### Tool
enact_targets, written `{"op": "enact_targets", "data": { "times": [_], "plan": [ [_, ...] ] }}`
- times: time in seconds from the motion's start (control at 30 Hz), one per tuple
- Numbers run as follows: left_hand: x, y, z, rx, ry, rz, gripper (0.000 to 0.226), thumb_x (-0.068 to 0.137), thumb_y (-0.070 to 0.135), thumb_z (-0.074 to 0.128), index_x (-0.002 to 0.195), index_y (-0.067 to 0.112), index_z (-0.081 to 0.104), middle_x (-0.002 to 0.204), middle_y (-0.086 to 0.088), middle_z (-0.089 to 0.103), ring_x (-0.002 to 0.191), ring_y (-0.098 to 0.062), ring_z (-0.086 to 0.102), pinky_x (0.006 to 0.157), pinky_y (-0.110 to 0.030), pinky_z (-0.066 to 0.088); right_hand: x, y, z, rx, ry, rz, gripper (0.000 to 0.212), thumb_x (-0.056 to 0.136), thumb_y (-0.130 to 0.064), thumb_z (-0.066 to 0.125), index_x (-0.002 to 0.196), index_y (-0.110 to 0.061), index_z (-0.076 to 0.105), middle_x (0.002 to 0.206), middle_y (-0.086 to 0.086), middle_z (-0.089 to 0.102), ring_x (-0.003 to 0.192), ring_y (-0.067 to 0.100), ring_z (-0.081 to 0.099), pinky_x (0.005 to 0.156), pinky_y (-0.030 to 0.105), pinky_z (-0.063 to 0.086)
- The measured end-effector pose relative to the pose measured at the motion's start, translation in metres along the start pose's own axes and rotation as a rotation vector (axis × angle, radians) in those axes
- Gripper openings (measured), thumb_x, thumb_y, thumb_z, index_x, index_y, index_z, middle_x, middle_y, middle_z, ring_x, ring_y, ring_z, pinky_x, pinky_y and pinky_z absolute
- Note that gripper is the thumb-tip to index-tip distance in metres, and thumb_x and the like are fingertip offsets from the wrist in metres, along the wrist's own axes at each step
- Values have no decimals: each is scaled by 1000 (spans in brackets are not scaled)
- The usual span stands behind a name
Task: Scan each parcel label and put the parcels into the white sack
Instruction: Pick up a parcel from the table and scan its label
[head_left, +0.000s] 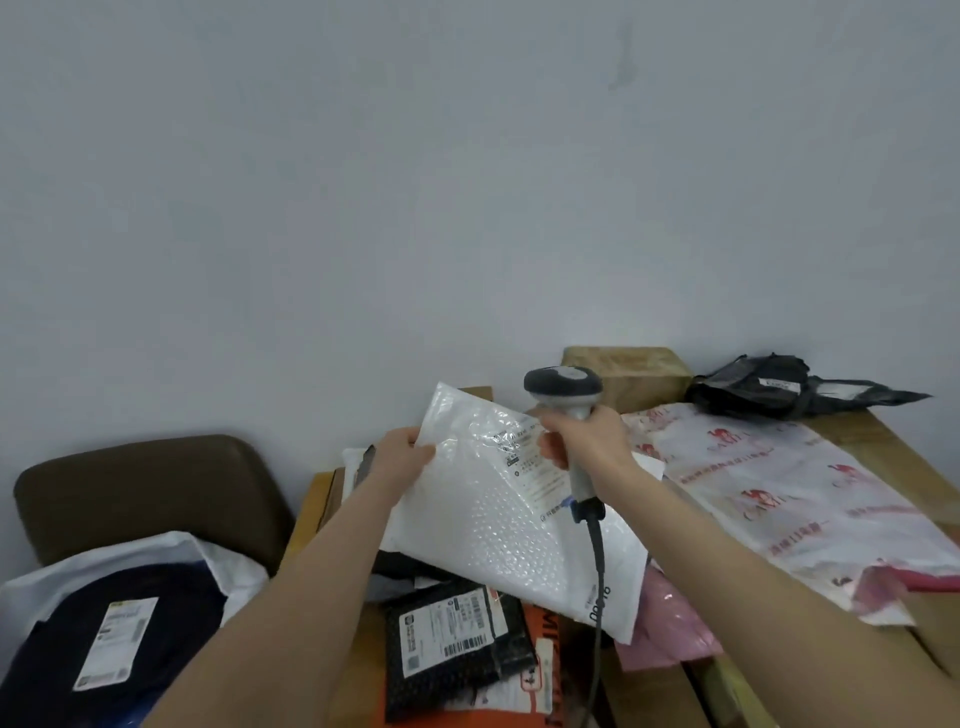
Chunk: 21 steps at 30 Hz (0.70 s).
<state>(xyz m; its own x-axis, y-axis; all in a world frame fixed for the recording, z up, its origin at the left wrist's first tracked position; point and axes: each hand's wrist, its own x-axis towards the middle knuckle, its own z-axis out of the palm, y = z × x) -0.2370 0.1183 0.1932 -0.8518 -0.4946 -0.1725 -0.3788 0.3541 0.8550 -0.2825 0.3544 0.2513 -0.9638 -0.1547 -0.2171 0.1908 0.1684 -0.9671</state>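
Two grips are busy: my left grip (402, 457) is pinching the mailer (483, 519) over the surface's (852, 428) left edge, my right grip (582, 441) is clenching the scanner (563, 387) above its label (524, 460). The sack (218, 561) is lying lower left, nearer my left.

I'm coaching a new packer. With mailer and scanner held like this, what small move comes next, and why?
Probably draw the right hand back so the scanner points at the label on the white bubble mailer, which the left hand holds by its edge. Right now that hand covers part of the label, and the scanner's head sits near the mailer's top edge.
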Motion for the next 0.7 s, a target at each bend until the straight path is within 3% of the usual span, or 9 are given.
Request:
{"op": "enact_targets", "data": {
  "times": [0.07,0.2,0.33,0.53,0.7],
  "plan": [
    [1,-10,5,-8,51,-34,17,75,25,62,88,25,73,82,3,71,84,-24,67,83,-44,55,-13,18,0,-13,-21,38,15,82,-13,71,83,0,65,58,11,65,52,22,58,54,31,47],
    [-2,-14,14,-15,124,-73,25,88,21,60,111,14,68,97,-2,68,95,-25,63,86,-39,51,-33,46,-1,-113,-13,79,14,82,-17,71,79,-4,65,60,11,68,52,20,61,60,33,54],
    [-4,-15,19,40,138,-63,24,88,25,56,109,20,68,97,0,68,92,-22,62,79,-34,49,-41,55,-2,-216,-21,46,15,79,-18,68,72,-5,67,59,10,70,57,22,67,73,40,58],
    [-6,-14,24,115,160,-48,18,90,26,55,100,20,68,95,-3,68,86,-21,60,63,-25,39,-48,53,-4,-333,-40,31,17,77,-15,62,60,-9,64,55,5,69,59,22,68,77,41,59],
    [-6,-18,24,96,164,-41,16,90,23,55,98,19,68,96,-3,68,89,-23,60,73,-29,43,-54,59,-12,-369,-28,36,17,77,-14,62,61,-8,64,54,4,69,55,19,66,76,41,60]
  ]
}}
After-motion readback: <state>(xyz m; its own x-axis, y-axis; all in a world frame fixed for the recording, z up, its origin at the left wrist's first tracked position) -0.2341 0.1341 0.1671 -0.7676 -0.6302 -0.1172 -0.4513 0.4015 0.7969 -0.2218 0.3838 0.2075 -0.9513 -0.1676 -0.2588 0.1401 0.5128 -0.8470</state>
